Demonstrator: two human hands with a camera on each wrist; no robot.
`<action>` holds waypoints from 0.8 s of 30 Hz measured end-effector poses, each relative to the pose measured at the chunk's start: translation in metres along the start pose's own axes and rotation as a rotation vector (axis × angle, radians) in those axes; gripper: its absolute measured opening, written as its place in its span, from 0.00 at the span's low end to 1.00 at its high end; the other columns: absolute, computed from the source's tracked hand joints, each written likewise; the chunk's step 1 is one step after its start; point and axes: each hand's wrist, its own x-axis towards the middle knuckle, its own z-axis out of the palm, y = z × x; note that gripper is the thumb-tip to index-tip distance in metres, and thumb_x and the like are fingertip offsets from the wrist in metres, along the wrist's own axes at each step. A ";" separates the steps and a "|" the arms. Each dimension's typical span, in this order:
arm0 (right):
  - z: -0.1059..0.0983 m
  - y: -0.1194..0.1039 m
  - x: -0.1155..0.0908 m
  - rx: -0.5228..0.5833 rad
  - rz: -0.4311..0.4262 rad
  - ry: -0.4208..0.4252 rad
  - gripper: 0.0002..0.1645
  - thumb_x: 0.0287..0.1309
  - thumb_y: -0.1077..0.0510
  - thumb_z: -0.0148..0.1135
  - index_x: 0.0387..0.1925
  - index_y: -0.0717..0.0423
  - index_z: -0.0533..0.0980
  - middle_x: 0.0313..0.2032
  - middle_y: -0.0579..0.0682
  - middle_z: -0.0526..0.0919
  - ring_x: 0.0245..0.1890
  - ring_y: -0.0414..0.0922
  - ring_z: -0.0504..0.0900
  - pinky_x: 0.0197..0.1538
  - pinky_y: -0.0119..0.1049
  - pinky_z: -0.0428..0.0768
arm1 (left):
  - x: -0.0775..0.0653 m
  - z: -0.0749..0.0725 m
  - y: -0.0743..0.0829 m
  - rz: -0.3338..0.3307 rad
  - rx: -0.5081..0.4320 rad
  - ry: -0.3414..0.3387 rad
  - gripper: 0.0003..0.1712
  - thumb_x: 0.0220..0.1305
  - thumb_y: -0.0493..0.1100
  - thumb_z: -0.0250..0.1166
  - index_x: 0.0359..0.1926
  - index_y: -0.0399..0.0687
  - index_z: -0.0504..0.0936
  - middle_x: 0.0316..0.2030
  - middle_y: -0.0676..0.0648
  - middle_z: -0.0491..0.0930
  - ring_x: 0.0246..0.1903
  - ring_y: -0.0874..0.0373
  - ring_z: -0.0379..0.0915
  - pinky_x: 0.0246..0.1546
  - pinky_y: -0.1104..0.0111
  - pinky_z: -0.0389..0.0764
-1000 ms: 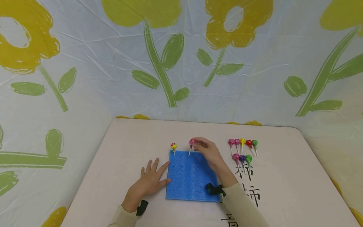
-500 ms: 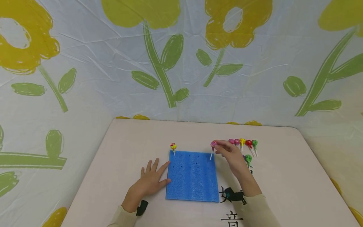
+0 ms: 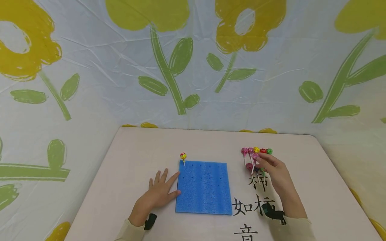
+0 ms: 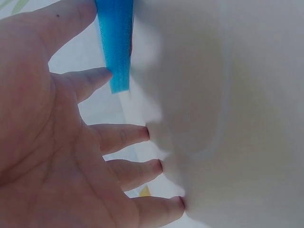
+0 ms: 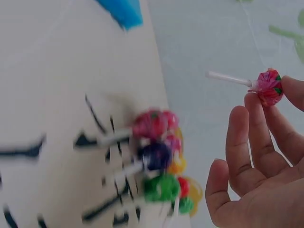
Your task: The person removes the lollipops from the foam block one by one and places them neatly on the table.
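Note:
My right hand (image 3: 278, 175) pinches a pink lollipop (image 5: 270, 87) by its wrapped head, its white stick sticking out free. In the head view it hangs over the lollipops lying at the table's right. My left hand (image 3: 159, 192) lies with spread fingers at the left side of a blue foam board (image 3: 205, 194); in the left wrist view, thumb and index fingertip meet the board's edge (image 4: 118, 57). A yellow and red lollipop (image 3: 183, 156) stands upright in the board's far left corner. Small holes run in rows across the board's far half.
Two rows of lollipops lie on the right: pink ones (image 3: 244, 151), a yellow one (image 3: 256, 149), a red one, a green one (image 3: 269, 151), and a purple one (image 5: 156, 156) among them. Black written characters (image 3: 242, 207) mark the table. A flowered cloth (image 3: 271, 97) hangs behind.
My right hand has carried the pink lollipop from over the board's far edge rightward to the lying lollipops. The left hand and the board have stayed in place.

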 end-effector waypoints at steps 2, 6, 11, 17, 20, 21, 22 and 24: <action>-0.011 0.005 -0.001 -0.020 0.009 0.013 0.38 0.71 0.39 0.55 0.69 0.61 0.67 0.54 0.42 0.78 0.50 0.44 0.81 0.56 0.47 0.69 | 0.000 0.000 0.000 0.001 0.003 0.000 0.40 0.71 0.60 0.60 0.78 0.58 0.58 0.76 0.31 0.45 0.73 0.27 0.34 0.63 0.28 0.42; -0.031 0.017 -0.003 -0.072 0.047 0.032 0.40 0.70 0.37 0.55 0.70 0.60 0.67 0.52 0.36 0.79 0.46 0.37 0.81 0.54 0.46 0.69 | -0.001 0.000 0.000 0.001 0.002 -0.001 0.40 0.71 0.60 0.60 0.78 0.58 0.58 0.76 0.31 0.45 0.73 0.27 0.34 0.63 0.28 0.42; -0.049 0.031 -0.001 -0.103 0.111 0.042 0.41 0.70 0.35 0.54 0.69 0.61 0.68 0.50 0.35 0.78 0.43 0.33 0.80 0.51 0.45 0.68 | -0.002 -0.001 0.001 0.000 0.000 0.002 0.40 0.71 0.59 0.60 0.78 0.57 0.58 0.76 0.30 0.45 0.73 0.26 0.34 0.62 0.27 0.42; -0.061 0.049 0.002 -0.123 0.176 0.010 0.42 0.69 0.35 0.56 0.68 0.63 0.68 0.44 0.30 0.80 0.42 0.37 0.81 0.47 0.39 0.71 | -0.002 -0.001 0.001 0.000 -0.003 0.002 0.40 0.71 0.59 0.60 0.78 0.58 0.58 0.76 0.30 0.45 0.73 0.26 0.34 0.63 0.28 0.41; -0.062 0.055 0.005 -0.135 0.211 0.008 0.43 0.67 0.34 0.57 0.67 0.63 0.69 0.44 0.35 0.81 0.43 0.41 0.80 0.46 0.39 0.69 | -0.001 -0.001 0.001 0.003 -0.003 0.002 0.40 0.71 0.59 0.60 0.78 0.58 0.58 0.76 0.30 0.45 0.73 0.26 0.34 0.62 0.27 0.41; -0.061 0.056 0.005 -0.147 0.217 0.005 0.43 0.67 0.34 0.57 0.67 0.63 0.69 0.46 0.39 0.82 0.43 0.42 0.79 0.47 0.40 0.69 | -0.001 -0.001 0.001 0.004 -0.004 0.002 0.40 0.71 0.59 0.60 0.78 0.58 0.58 0.76 0.30 0.45 0.73 0.26 0.34 0.62 0.27 0.41; -0.061 0.056 0.006 -0.162 0.223 0.001 0.43 0.67 0.34 0.57 0.67 0.63 0.69 0.48 0.44 0.82 0.44 0.44 0.79 0.48 0.41 0.69 | -0.001 -0.001 0.001 0.006 -0.006 0.002 0.40 0.71 0.59 0.60 0.78 0.58 0.58 0.76 0.30 0.45 0.73 0.26 0.34 0.62 0.27 0.41; -0.059 0.056 0.007 -0.192 0.236 -0.004 0.44 0.67 0.33 0.57 0.67 0.64 0.69 0.51 0.52 0.80 0.45 0.47 0.78 0.50 0.45 0.69 | -0.001 -0.001 0.001 0.008 -0.007 0.002 0.40 0.71 0.59 0.60 0.78 0.58 0.58 0.76 0.30 0.45 0.73 0.26 0.34 0.62 0.27 0.41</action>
